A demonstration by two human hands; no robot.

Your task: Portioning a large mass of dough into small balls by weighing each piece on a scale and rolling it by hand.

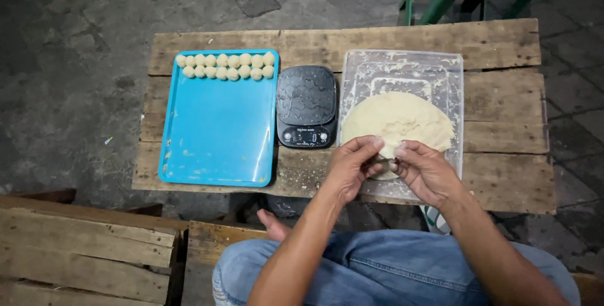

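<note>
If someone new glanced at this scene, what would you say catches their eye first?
Likely the bright blue tray on the left of the wooden table, with two rows of small dough balls along its far edge. Next, the large pale dough mass in the clear container on the right, where the left hand and right hand pinch at its near edge. A black kitchen scale sits between.
</note>
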